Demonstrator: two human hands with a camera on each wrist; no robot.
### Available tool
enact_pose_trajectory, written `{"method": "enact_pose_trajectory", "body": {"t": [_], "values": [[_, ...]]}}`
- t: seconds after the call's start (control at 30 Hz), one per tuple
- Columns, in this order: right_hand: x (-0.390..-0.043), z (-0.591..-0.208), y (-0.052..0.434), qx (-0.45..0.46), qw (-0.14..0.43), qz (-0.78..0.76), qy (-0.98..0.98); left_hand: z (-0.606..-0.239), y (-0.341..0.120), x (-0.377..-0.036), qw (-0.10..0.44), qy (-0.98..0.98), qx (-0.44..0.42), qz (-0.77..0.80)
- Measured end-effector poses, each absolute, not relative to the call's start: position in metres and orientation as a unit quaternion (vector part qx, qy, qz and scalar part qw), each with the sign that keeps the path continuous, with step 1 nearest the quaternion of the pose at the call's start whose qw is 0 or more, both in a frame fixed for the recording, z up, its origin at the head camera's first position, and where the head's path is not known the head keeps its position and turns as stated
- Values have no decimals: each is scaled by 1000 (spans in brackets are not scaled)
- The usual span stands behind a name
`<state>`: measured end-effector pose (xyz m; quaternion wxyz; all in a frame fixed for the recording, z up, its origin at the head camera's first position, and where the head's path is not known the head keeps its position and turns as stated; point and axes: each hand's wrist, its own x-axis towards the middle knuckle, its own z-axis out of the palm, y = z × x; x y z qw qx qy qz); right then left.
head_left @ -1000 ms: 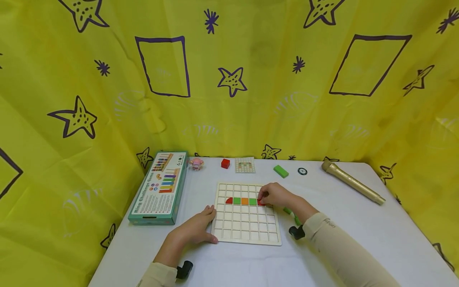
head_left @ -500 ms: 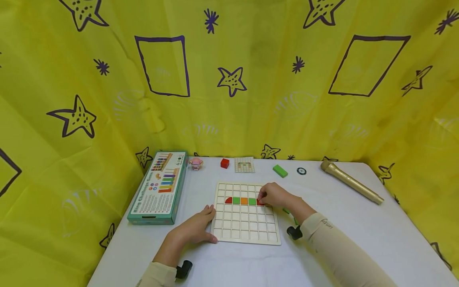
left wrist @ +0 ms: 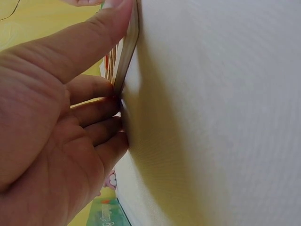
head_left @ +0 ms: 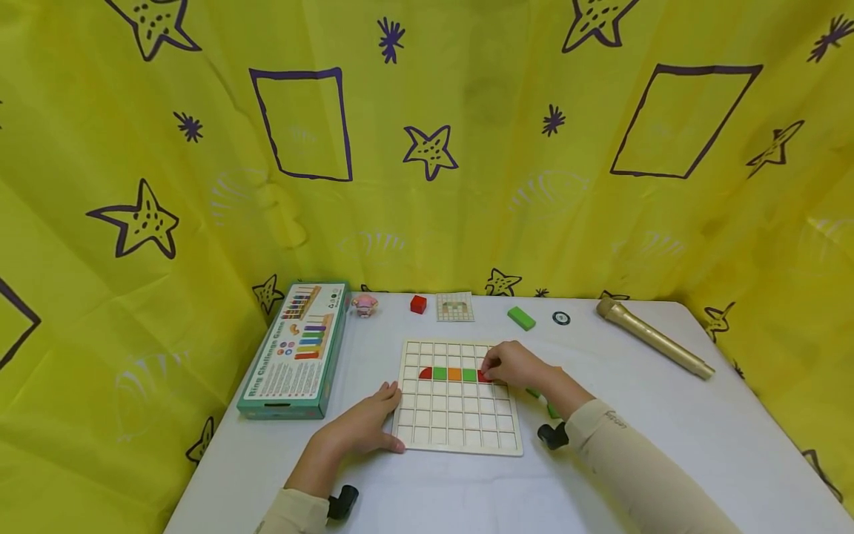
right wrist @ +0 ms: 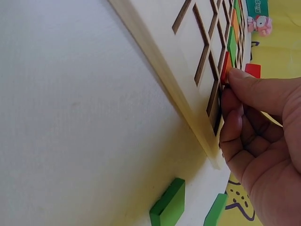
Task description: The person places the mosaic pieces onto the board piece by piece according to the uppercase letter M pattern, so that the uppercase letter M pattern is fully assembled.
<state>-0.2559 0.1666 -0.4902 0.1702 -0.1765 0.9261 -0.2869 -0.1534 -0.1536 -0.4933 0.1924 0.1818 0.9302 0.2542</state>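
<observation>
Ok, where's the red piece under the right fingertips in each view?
Head: red piece at the right end of the coloured row on the grid board, under the right hand.
Left wrist: not in view.
Right wrist: red piece upper right, at the fingertips.
Shared landmark: the grid board, seen in all three views.

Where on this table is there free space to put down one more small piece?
The table is bare to the right of the grid board, below the golden tube. A bare strip also lies between the board and the game box. It is crowded along the back edge and beside the right hand, where green pieces lie.
</observation>
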Motion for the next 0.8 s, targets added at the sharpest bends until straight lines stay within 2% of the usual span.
{"method": "enact_pose_trajectory", "body": {"t": [0.47,0.8], "values": [[-252,-477,190,-182,142,-290,929,-492,-153,-152,193,930,180,257],[-252,-472,208,-180,161,-297,924,-491,-154,-150,185,928,190,261]]}}
